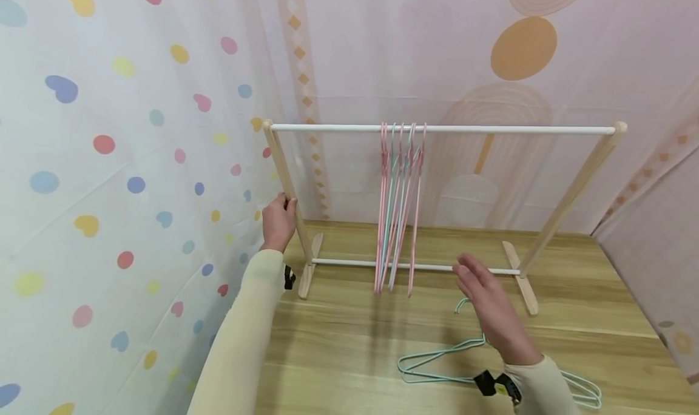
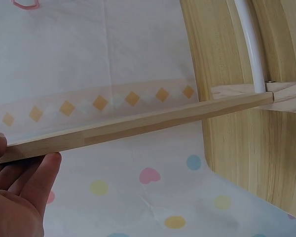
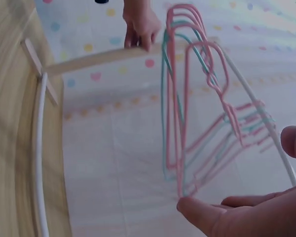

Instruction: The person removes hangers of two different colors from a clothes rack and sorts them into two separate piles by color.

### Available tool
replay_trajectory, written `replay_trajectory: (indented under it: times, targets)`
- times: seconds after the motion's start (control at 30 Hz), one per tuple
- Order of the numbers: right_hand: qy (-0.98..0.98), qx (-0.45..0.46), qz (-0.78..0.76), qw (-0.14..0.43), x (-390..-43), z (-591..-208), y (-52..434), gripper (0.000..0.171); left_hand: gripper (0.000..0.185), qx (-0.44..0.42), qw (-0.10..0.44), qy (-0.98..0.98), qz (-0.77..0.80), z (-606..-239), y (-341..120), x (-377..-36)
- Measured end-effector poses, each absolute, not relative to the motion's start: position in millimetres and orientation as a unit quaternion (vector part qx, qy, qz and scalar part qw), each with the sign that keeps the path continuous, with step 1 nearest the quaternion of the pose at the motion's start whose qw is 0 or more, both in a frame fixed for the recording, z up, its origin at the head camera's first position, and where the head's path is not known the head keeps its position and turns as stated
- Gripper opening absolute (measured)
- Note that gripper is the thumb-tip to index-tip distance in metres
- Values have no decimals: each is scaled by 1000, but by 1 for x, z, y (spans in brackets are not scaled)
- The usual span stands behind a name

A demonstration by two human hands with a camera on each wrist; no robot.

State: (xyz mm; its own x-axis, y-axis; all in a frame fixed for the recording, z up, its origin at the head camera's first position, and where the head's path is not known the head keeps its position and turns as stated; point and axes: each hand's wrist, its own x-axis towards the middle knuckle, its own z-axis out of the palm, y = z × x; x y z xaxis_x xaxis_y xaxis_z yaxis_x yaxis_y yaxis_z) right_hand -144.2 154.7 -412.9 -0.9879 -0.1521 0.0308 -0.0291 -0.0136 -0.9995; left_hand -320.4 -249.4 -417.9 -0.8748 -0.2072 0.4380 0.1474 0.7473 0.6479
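Observation:
My left hand (image 1: 278, 222) grips the left wooden post (image 1: 283, 169) of a small clothes rack around mid-height. In the left wrist view, its thumb and fingers (image 2: 48, 170) lie on either side of that post. My right hand (image 1: 494, 306) is held out with fingers extended and holds nothing. It hovers over mint-green hangers (image 1: 464, 344) on the table, hiding part of them. Several pink and mint-green hangers (image 1: 417, 221) hang bunched from the rack's white top bar (image 1: 491, 129). In the right wrist view, the right fingertips (image 3: 187, 205) appear right by the lower end of the pink hangers (image 3: 173, 123).
The rack stands on a wood-grain table (image 1: 338, 342) on two wooden feet (image 1: 526, 290). A white lower bar (image 1: 344, 261) joins its posts, with the right post (image 1: 573, 196) slanting in this view. Patterned curtains (image 1: 164, 130) enclose the table on the left, back and right.

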Motion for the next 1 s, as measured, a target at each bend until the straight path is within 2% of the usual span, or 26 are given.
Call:
replay_trajectory:
  times: [0.3, 0.47, 0.77, 1.0]
  targets:
    - [623, -44, -779, 65, -165, -423, 106, 74, 23, 20, 252, -900, -356, -418, -249, -320]
    - [581, -38, -811, 49, -172, -422, 88, 70, 23, 23, 251, -902, -351, -419, -249, -320]
    - [585, -21, -810, 29, -180, -412, 68, 77, 26, 31, 265, -904, -335, -419, -249, -322]
    - [572, -7, -820, 0, -177, -409, 63, 62, 25, 25, 265, -903, -338, -420, -249, -322]
